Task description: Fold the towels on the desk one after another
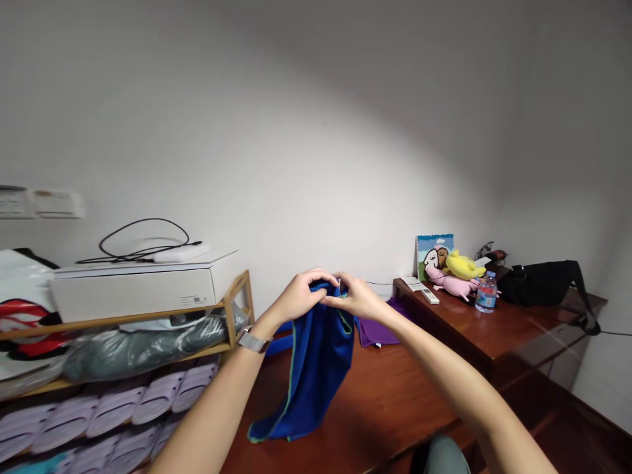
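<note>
A blue cloth (318, 375) with a light green stitched edge hangs in folds from both hands. Its lower end trails onto the reddish-brown wooden table (390, 388). My left hand (303, 299), with a metal-banded watch (254, 340) on the wrist, pinches the cloth's top edge. Close beside it, my right hand (355, 296) grips the same edge, thumb and fingers pressed together. The fingertips of the two hands nearly meet. Behind the cloth, a folded purple cloth (372, 333) lies on the table, partly hidden by my right hand and forearm.
At left, a wooden rack (232, 316) holds a white box (133, 293), plastic-wrapped things and several lilac slippers (116, 408). On the right-hand cabinet (474, 332) are a water bottle (486, 293), plush toys (457, 280), a remote (429, 296) and a black bag (538, 283).
</note>
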Demonstrator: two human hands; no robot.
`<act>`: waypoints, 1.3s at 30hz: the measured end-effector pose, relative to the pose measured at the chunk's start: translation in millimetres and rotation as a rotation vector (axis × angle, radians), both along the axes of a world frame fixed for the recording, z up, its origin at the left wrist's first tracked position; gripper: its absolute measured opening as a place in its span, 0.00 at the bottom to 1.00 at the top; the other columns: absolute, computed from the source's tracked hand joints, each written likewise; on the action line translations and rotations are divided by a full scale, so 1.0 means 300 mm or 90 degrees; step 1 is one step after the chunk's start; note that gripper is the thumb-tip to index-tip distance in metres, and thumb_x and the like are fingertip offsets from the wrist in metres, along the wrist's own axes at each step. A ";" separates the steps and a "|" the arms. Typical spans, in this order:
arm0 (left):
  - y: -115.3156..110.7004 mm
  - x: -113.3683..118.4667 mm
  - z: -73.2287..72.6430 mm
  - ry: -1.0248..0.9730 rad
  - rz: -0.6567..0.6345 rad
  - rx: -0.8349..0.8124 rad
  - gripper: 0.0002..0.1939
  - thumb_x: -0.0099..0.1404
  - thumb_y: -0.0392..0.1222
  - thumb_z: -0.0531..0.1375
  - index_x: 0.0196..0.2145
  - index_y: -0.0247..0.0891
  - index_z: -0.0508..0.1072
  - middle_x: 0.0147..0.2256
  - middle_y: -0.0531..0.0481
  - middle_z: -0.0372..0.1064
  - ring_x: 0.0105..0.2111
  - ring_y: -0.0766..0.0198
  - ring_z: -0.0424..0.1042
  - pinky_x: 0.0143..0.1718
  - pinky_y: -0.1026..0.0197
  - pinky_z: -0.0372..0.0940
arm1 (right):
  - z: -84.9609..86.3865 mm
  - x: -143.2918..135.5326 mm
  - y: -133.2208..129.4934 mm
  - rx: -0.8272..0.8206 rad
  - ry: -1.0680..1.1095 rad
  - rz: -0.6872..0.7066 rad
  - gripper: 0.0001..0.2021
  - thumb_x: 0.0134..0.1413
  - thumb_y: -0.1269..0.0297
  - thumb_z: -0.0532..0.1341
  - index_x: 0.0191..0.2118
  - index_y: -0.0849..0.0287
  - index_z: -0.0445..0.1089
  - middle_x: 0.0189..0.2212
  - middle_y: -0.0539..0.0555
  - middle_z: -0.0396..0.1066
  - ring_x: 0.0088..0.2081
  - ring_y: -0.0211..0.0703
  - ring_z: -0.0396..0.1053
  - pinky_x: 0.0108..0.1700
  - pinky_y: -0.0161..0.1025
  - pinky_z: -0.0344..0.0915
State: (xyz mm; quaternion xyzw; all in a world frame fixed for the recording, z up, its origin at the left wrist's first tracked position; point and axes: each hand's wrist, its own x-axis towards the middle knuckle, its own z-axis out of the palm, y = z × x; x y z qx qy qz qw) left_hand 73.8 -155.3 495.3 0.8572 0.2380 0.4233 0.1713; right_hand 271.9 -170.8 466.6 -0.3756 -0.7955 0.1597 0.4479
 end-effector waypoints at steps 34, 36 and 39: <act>-0.030 -0.574 -0.959 -0.250 0.649 -0.183 0.33 0.62 0.76 0.51 0.46 0.45 0.71 0.40 0.43 0.82 0.42 0.46 0.82 0.46 0.47 0.76 | 0.105 0.403 -0.039 0.178 0.076 -0.275 0.14 0.61 0.52 0.57 0.39 0.56 0.74 0.36 0.53 0.78 0.39 0.47 0.71 0.44 0.42 0.66; -0.035 -0.619 -0.885 -0.215 0.668 -0.119 0.29 0.64 0.72 0.52 0.46 0.47 0.73 0.41 0.45 0.82 0.42 0.49 0.83 0.45 0.51 0.76 | 0.029 0.465 -0.063 0.121 0.086 -0.245 0.14 0.61 0.51 0.57 0.38 0.56 0.72 0.34 0.52 0.76 0.37 0.45 0.70 0.42 0.41 0.66; -0.061 -0.683 -0.796 -0.126 0.605 -0.063 0.27 0.61 0.73 0.56 0.41 0.49 0.77 0.39 0.49 0.83 0.41 0.52 0.83 0.41 0.58 0.76 | -0.096 0.555 -0.124 0.036 0.109 -0.211 0.14 0.60 0.49 0.60 0.37 0.55 0.71 0.33 0.50 0.73 0.34 0.42 0.68 0.38 0.38 0.65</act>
